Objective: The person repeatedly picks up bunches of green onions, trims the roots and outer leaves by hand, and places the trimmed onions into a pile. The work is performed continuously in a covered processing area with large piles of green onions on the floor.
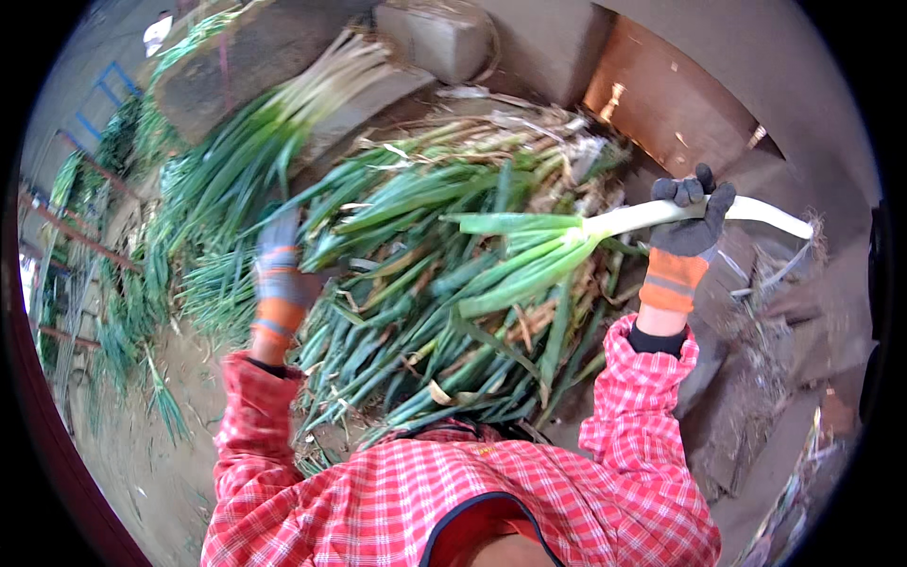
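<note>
My right hand (690, 222), in a black and orange work glove, is closed around the white stalk of a large green onion (624, 219). The onion lies roughly level, its roots pointing right and its green leaves reaching left over a big pile of green onions (416, 274). On the pile's left side is my left hand (279, 260), gloved in grey and orange. Motion smears it and leaves partly cover its fingers, so its grip is unclear. Just beyond it lies a bundle of green onions (274, 118) with white stalks pointing up and right.
At the back stand a large dark block (236, 76) and a pale block (439, 40). A brown panel (675, 90) leans at the back right. Dry roots and peelings (756, 350) litter the right side. More green onions (123, 312) lie by metal bars (85, 236) on the left.
</note>
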Available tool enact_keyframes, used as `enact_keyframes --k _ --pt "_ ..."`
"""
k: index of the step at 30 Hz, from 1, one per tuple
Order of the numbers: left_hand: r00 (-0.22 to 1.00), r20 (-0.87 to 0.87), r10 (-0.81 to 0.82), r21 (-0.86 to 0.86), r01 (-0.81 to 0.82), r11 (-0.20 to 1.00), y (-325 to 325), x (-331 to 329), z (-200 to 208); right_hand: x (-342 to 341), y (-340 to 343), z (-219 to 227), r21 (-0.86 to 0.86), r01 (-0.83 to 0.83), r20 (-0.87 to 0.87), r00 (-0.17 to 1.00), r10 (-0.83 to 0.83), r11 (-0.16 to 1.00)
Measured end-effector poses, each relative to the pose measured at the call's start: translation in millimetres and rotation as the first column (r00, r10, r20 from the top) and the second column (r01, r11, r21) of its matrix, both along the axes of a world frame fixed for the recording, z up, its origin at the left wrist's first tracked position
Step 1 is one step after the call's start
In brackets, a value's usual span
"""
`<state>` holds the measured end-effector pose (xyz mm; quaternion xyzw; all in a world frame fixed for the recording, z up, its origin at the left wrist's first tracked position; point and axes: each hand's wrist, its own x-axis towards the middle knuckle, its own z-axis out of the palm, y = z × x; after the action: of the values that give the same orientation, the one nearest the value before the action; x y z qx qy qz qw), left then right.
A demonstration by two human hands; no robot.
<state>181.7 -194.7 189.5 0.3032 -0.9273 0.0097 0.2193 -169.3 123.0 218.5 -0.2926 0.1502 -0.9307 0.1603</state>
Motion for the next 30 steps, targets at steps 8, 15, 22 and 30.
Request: enact_keyframes --k 8,15,22,30 --pt "0.752 -0.462 -0.471 0.353 0.643 0.68 37.7 -90.8 4.8 36.1 -145.8 26.0 0.298 -0.256 0.092 0.967 0.239 0.919" --pt "0.821 -0.492 -0.29 0.609 0.562 0.559 -191.1 -91.2 81.6 44.2 -80.5 -82.7 0.834 0.067 -0.066 0.998 -0.021 0.548" --pt "0.87 -0.272 -0.411 0.359 0.488 0.796 -439.4 -155.0 88.7 78.9 80.0 -204.5 0.934 0.022 0.15 0.882 -0.447 0.358" --pt "0.975 0.221 0.007 -0.068 0.008 0.998 -410.5 -231.1 -19.2 146.0 173.8 -283.0 0.922 0.183 -0.353 0.759 -0.548 -0.34"
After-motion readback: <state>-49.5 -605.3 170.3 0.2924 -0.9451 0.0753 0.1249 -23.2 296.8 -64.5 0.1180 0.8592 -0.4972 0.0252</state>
